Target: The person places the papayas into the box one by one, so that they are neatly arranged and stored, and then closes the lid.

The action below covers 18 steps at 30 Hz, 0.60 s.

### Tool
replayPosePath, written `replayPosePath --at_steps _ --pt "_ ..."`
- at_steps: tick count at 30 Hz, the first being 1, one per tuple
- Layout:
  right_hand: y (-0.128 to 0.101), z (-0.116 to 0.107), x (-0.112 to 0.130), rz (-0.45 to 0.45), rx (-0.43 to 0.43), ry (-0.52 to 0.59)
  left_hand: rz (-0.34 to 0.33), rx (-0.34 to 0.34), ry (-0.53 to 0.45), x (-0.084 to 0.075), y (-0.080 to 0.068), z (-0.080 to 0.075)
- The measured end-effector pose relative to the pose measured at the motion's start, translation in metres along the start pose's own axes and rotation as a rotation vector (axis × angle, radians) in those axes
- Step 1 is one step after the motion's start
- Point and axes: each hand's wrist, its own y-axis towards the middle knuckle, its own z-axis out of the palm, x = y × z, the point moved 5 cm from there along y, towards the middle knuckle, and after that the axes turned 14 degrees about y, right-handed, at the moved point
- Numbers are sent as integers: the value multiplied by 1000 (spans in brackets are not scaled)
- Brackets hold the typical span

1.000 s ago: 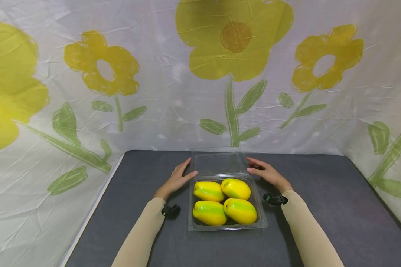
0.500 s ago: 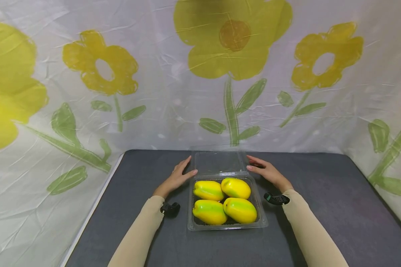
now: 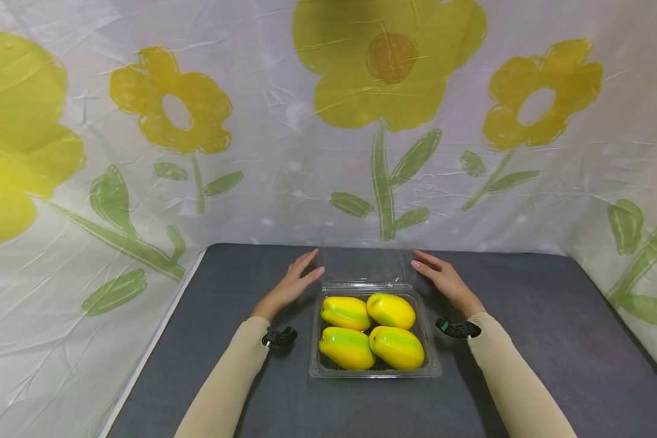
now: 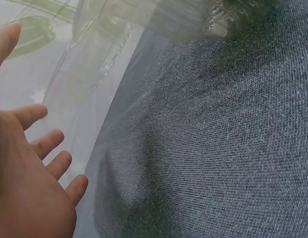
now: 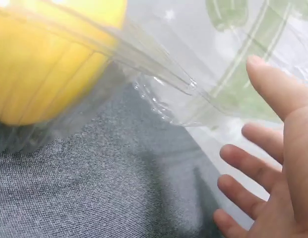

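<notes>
A clear plastic clamshell container (image 3: 430,353) sits on the dark grey tabletop, holding four yellow-green mangoes (image 3: 369,331) in two rows of two. Its hinged lid (image 3: 364,266) stands open at the far edge, tilted up and back, transparent and ridged along its rim.

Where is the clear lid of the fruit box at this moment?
In the head view, the clear lid stands open behind the box of four mangoes, between the left hand and the right hand.
</notes>
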Motion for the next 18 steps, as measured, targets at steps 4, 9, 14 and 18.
replayPosePath --at_steps 4,9,14,18 --pt "-1 0 0 22 -9 0 33 8 -15 -5 2 0" --pt "-1 3 2 24 -7 15 -8 0 10 -6 4 1" --pt "-3 5 5 28 1 19 -33 29 60 -4 1 7" --pt "-4 3 10 25 -3 32 -2 10 31 -9 0 5"
